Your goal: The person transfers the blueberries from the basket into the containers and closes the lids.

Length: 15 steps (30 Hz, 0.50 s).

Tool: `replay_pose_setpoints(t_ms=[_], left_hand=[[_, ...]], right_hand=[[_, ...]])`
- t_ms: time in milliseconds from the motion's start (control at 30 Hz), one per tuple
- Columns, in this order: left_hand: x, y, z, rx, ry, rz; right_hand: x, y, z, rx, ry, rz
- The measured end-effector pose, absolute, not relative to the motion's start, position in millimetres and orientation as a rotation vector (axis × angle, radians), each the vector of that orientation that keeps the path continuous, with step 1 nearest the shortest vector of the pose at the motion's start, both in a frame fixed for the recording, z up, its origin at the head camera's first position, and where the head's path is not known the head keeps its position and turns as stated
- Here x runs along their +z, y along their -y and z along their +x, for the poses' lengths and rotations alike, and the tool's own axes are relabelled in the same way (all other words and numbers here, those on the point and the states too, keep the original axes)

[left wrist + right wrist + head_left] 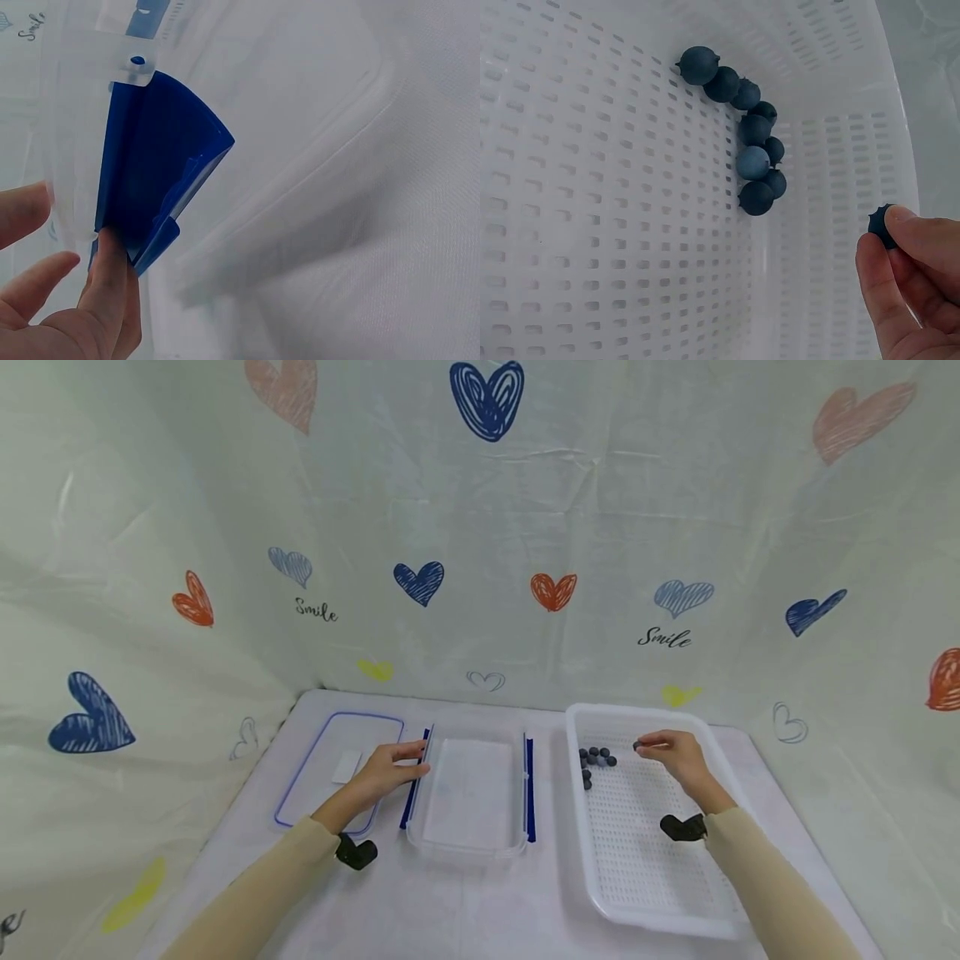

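Note:
My right hand (678, 760) pinches a blueberry (881, 227) between thumb and fingertips, above the far part of a white perforated basket (600, 902). Several more blueberries (754, 131) lie in a cluster along the basket's wall, to the left of that hand in the head view. My left hand (384, 774) rests at the left side of a clear plastic box (465, 853), its fingers extended. In the left wrist view, a fingertip touches the blue side latch (161, 161), which hangs unfastened. Inside the box only its bare bottom shows.
A clear lid (300, 777) with a blue seal lies flat left of the box, partly under my left forearm. On it is a small white rectangle (347, 767). Another blue latch (531, 789) hangs on the box's right side. A heart-printed curtain (487, 627) borders the table.

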<state>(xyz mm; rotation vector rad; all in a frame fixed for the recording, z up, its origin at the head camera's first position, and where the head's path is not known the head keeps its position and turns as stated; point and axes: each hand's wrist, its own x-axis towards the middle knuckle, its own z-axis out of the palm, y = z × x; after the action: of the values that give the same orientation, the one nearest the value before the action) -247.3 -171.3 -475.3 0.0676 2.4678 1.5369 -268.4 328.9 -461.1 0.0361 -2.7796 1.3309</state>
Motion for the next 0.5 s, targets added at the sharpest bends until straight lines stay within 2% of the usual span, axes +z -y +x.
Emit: replay_pose_setpoints(t_ms=[500], left_hand=[[-475, 170, -248, 1.552, -2.449, 0.052]], right_hand=[[-434, -318, -267, 1.371, 2.762, 0.131]])
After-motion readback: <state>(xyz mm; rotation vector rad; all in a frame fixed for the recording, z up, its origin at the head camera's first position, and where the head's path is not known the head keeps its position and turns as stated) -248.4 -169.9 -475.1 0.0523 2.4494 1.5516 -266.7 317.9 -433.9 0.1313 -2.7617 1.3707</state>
